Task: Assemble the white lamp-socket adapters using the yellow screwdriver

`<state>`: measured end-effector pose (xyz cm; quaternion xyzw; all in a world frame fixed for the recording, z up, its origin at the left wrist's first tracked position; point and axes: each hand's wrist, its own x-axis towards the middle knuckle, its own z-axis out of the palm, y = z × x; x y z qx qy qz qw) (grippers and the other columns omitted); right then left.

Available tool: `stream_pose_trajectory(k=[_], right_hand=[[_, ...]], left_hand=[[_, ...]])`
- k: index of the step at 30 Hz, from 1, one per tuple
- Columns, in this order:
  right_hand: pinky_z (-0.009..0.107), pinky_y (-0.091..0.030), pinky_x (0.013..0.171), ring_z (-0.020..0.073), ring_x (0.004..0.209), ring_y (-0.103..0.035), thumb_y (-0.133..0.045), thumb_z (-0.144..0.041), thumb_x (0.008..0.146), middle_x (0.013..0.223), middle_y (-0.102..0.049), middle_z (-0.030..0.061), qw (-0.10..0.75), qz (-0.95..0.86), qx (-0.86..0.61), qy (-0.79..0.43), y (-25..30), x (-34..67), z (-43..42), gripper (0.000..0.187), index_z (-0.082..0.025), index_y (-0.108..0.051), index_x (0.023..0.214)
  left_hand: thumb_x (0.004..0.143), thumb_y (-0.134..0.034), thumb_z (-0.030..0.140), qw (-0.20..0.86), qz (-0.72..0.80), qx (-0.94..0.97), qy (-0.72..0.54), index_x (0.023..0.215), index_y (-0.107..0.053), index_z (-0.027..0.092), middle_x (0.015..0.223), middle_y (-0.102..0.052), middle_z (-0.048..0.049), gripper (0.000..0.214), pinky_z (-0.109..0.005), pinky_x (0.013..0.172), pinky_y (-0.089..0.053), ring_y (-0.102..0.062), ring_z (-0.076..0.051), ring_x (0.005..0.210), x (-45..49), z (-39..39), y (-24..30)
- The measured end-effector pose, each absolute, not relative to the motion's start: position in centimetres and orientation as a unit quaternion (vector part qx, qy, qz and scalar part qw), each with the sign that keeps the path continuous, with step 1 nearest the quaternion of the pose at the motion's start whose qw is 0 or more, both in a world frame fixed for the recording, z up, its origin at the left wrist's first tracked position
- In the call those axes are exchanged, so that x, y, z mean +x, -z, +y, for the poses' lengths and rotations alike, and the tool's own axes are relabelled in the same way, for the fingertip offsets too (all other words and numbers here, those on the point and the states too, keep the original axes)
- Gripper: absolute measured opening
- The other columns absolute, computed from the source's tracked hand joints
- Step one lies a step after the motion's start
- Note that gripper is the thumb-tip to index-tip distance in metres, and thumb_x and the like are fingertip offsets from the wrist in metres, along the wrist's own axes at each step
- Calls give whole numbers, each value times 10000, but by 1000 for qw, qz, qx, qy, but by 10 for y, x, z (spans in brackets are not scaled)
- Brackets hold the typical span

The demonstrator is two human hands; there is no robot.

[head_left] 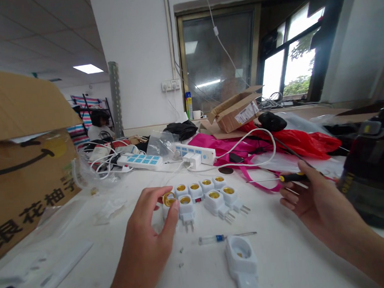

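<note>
My left hand (145,228) pinches a white lamp-holder plug adapter (168,203) with a brass socket, at the left end of a cluster of several like adapters (210,196) on the white table (289,261). My right hand (313,203) is closed round a screwdriver (282,178) with a black and yellow handle, its thin shaft pointing left over the table. A small blue test-pen screwdriver (225,237) lies in front of the cluster. Near the front edge lies another adapter (241,259) without its brass insert.
A large cardboard box (19,168) stands at the left, a dark container (379,172) at the right. Power strips (166,157), white cables, red and pink bags (289,142) and an open carton (238,111) crowd the back. A seated person (100,125) is far behind.
</note>
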<state>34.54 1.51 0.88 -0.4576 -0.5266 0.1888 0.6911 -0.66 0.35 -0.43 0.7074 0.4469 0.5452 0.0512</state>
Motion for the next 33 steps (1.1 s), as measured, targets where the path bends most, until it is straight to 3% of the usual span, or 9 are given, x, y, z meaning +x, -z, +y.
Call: stream_pose_trajectory(k=[3, 6, 12, 17, 33], right_hand=[[226, -559, 459, 85, 446, -592, -743, -596, 1132, 672, -682, -74, 715, -396, -470, -333, -8, 347, 15, 476, -241, -622, 839], [216, -562, 481, 77, 481, -599, -792, -523, 1117, 749, -719, -55, 722, -306, -472, -403, -10, 345, 13, 376, -230, -675, 912], [177, -481, 429, 67, 499, -566, -705, -286, 1176, 871, -747, -40, 743, -240, -482, -397, -14, 337, 15, 155, -184, -715, 1060], [153, -479, 433, 55, 544, -599, -745, -165, 1144, 1000, -806, -4, 740, -250, -480, -398, -15, 335, 16, 64, -154, -770, 1086], [147, -494, 446, 47, 523, -569, -757, -126, 1137, 860, -727, -58, 742, -254, -489, -381, -20, 328, 11, 122, -141, -770, 1017]], left_hand=[[1125, -680, 380, 49, 446, 711, -542, 1299, -761, 251, 1261, -759, -49, 231, -408, 985, -567, -719, -240, 1130, -7, 3, 5], [1130, -674, 369, 51, 442, 715, -540, 1307, -767, 239, 1262, -760, -47, 239, -392, 987, -562, -717, -227, 1128, -6, 3, 4], [1121, -670, 364, 44, 449, 716, -532, 1326, -788, 239, 1254, -775, -37, 267, -345, 945, -585, -732, -207, 1106, -4, 3, 1], [1124, -668, 380, 37, 445, 716, -537, 1312, -796, 232, 1255, -782, -43, 272, -347, 947, -584, -739, -209, 1108, -5, 3, 2], [1121, -682, 365, 45, 442, 715, -539, 1320, -776, 265, 1252, -768, -15, 242, -351, 969, -555, -717, -196, 1101, -2, 0, 1]])
